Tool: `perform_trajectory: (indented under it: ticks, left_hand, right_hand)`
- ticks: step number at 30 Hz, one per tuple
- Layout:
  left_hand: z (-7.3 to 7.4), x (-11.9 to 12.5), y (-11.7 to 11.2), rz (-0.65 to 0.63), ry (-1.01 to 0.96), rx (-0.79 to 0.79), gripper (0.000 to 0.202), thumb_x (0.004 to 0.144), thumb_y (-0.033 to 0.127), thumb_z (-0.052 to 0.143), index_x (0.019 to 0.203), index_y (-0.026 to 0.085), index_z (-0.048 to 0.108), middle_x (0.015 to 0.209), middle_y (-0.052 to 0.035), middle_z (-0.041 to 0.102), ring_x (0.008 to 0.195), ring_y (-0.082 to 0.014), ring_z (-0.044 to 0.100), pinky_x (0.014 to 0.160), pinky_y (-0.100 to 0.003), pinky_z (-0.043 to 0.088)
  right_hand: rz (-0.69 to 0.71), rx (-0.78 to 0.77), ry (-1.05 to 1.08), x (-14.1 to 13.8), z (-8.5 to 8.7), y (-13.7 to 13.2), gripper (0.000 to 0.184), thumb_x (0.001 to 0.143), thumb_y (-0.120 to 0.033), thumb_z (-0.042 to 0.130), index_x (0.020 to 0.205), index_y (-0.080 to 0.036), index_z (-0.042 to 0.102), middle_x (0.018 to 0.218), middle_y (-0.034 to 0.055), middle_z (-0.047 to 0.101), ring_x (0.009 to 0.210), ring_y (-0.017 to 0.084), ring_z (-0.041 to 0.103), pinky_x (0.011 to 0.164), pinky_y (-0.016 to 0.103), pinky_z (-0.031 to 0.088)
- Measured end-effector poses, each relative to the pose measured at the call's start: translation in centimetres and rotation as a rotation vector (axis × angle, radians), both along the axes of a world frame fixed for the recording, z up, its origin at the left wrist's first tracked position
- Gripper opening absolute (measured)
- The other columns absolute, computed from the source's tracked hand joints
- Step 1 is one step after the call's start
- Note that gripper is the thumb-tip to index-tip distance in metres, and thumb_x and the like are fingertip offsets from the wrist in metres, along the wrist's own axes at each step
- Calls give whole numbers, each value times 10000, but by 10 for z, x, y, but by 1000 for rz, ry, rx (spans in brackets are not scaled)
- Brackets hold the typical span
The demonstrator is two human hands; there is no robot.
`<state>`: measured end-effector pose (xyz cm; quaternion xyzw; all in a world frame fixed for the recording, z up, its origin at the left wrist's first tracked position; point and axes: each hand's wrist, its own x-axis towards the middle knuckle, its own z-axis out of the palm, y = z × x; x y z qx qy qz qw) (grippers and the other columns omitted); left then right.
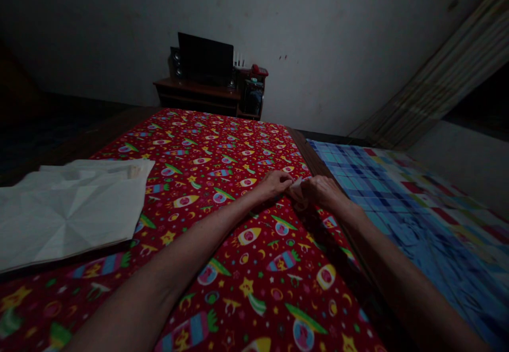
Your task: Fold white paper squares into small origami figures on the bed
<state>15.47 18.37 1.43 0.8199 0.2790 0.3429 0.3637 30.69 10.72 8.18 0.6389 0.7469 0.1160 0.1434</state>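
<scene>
A red sheet (242, 238) printed with rockets, stars and planets covers the wooden bed in front of me. Both my arms reach out over its right side. My left hand (274, 184) is closed, thumb and fingers pinched at the sheet's right edge. Close beside it, my right hand (324, 190) is closed too, knuckles up, over the same edge. Between the two hands shows a small pale fold (297, 185), which looks like the sheet's turned-up edge. The fingertips of the right hand are hidden.
Creased white sheets (75, 209) lie stacked at the left. A blue checked cloth (382, 209) spreads on the right beyond the wooden rail (316, 158). At the far wall, a desk (199, 91) holds a black monitor (205, 58), speakers and a red telephone (259, 69). A curtain (441, 71) hangs at right.
</scene>
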Motion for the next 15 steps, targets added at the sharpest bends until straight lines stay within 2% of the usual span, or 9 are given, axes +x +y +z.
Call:
perform_trajectory:
  ticks: [8,15]
  left_hand:
    - [1,-1,-6,5,-9,7,234,798,236,471,770,115,670,649,-1,627,619,-113,552,581,-185,409]
    - [2,-6,-9,19,-18,44,193,791,207,487,764,124,659,683,-3,623,640,-115,542,606,-196,415]
  right_hand:
    - [-25,-23,-18,9,-1,8,268,805,-215,443,839,-117,690,732,147,671,682,193,640,511,239,287]
    - [-52,-35,-25,7,0,10,299,846,-249,430,851,-98,688,740,184,670,730,239,660,543,250,352]
